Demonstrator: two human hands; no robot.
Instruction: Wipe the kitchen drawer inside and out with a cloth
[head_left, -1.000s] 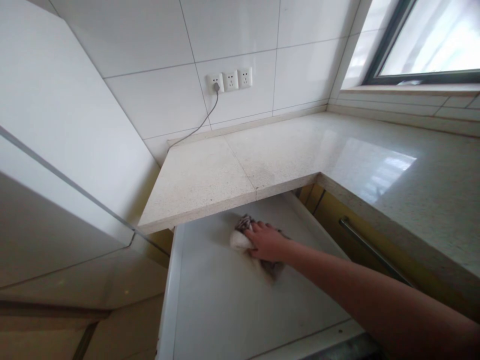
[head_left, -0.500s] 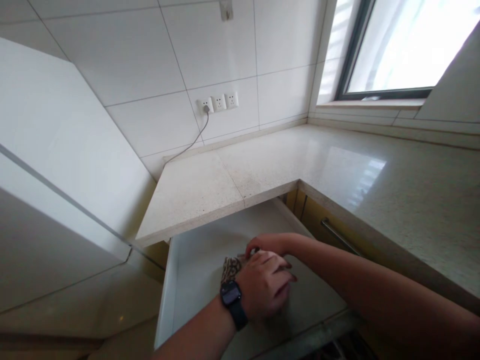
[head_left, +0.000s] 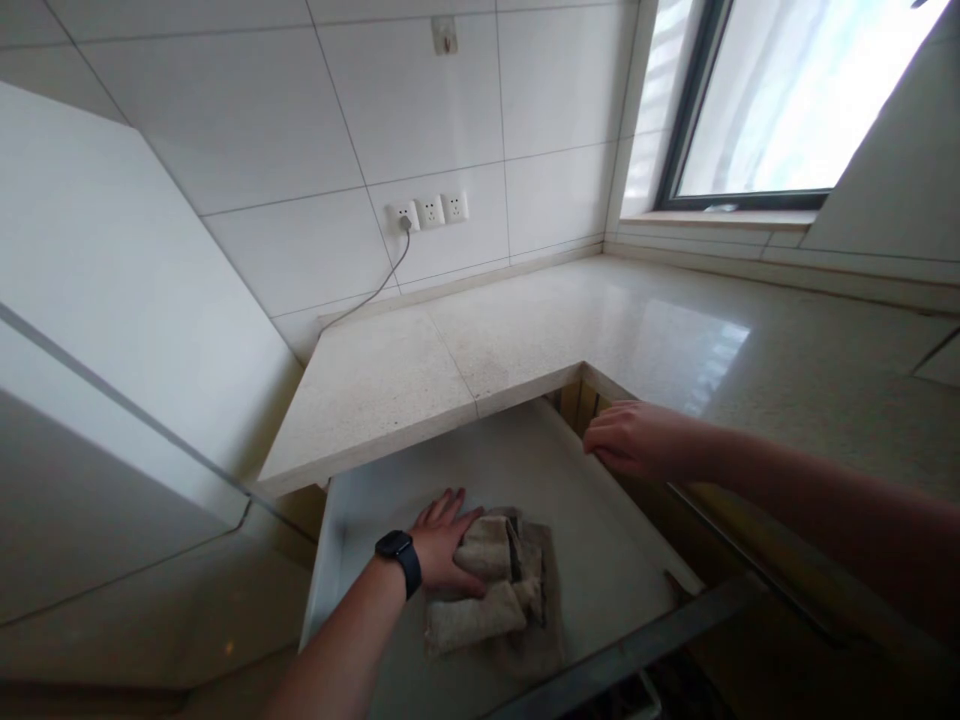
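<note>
A rumpled, folded beige cloth [head_left: 480, 622] with dark patches lies on the floor of a pulled-out white drawer [head_left: 600, 560]. My left hand [head_left: 442, 552], with a black watch on its wrist, rests at the cloth's left side. Its fingers are spread, the thumb lying over the cloth. Beside the drawer's right wall, close under the counter's inner corner, is my right hand [head_left: 626, 438]. The fingers there are curled together, and whatever they may hold is hidden.
A pale stone counter [head_left: 390, 370] overhangs the drawer's back and turns along the right. A tall white cabinet [head_left: 142, 250] stands at left. Wall sockets [head_left: 429, 212] hold one plugged cord. A small dark object [head_left: 679, 585] sits at the drawer's front right corner.
My hands have parted: the left moved left and spread its fingers, the right moved up and right to the drawer's side. The cloth, mostly covered before, now shows.
</note>
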